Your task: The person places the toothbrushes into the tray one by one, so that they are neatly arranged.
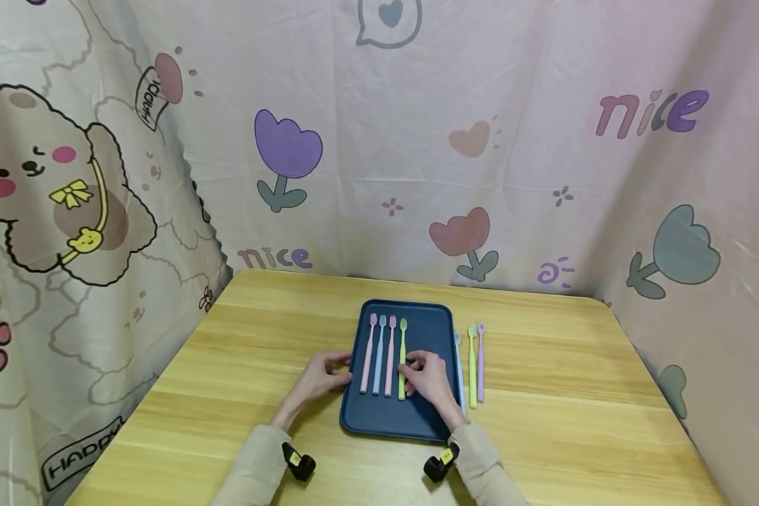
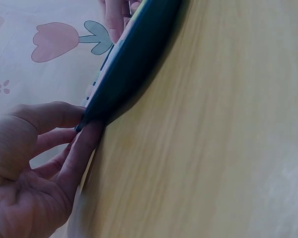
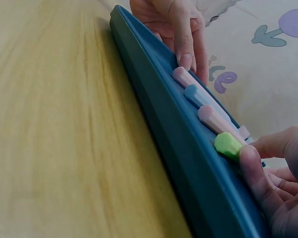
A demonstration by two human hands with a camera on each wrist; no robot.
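A dark blue tray (image 1: 426, 414) lies on the table with a row of toothbrushes on it, heads toward the back. From the left come a pink toothbrush (image 1: 367, 355), a blue toothbrush (image 1: 379, 355) and another pink toothbrush (image 1: 390, 358). At the right of that row, my right hand (image 1: 426, 376) pinches a green toothbrush (image 1: 403, 344) between thumb and fingers; its green handle end (image 3: 227, 145) shows in the right wrist view. My left hand (image 1: 321, 376) grips the tray's left rim, thumb and fingers at its edge in the left wrist view.
Just right of the tray lie a blue toothbrush (image 1: 459, 362), a yellow-green toothbrush (image 1: 472, 369) and a purple toothbrush (image 1: 481, 365) on the wooden table (image 1: 563, 393). A printed curtain (image 1: 379, 140) hangs behind the table and along its sides.
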